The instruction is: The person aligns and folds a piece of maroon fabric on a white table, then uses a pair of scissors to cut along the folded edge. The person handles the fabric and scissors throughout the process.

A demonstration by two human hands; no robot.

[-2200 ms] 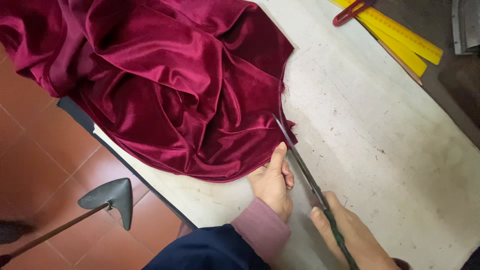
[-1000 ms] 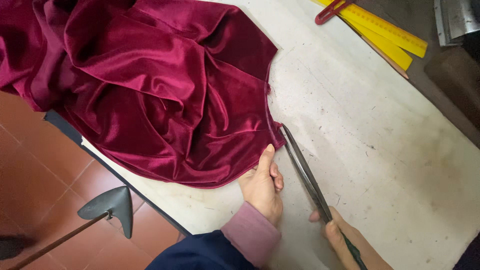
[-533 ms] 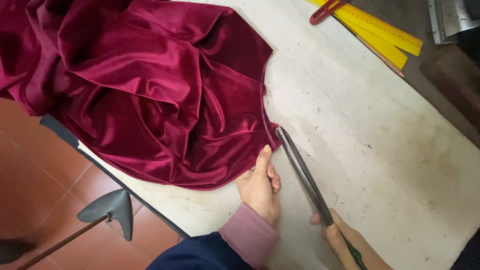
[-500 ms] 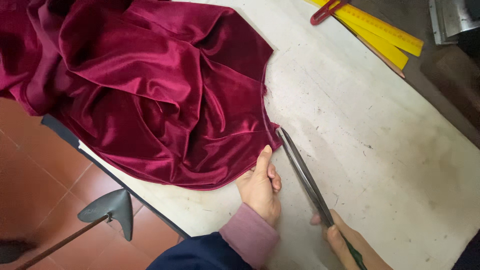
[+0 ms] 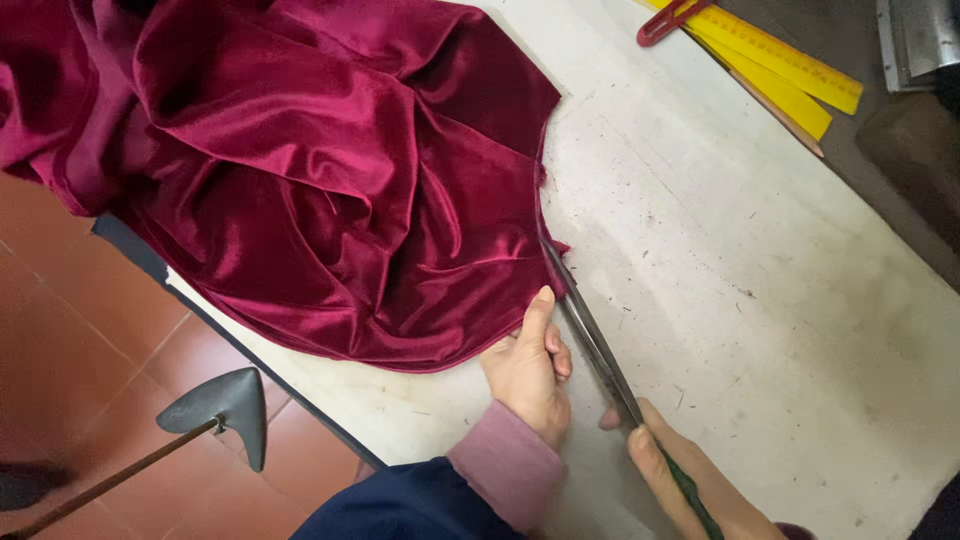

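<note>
Scissors [image 5: 590, 335], long and dark, lie low over the pale table [image 5: 760, 300] along the right edge of a heap of dark red velvet cloth [image 5: 330, 190]. Since two seconds ago the tips have advanced up that edge, so the cut seems to be lengthening. Their long axis runs diagonally, handles near the person, tips pointing away and slightly left, blades nearly closed. The right hand [image 5: 690, 480] is wrapped around the green handles. The left hand [image 5: 525, 365] rests on the cloth edge, fingers curled, thumb stretched forward, grasping nothing. Yellow rulers [image 5: 770, 60] lie far off.
</note>
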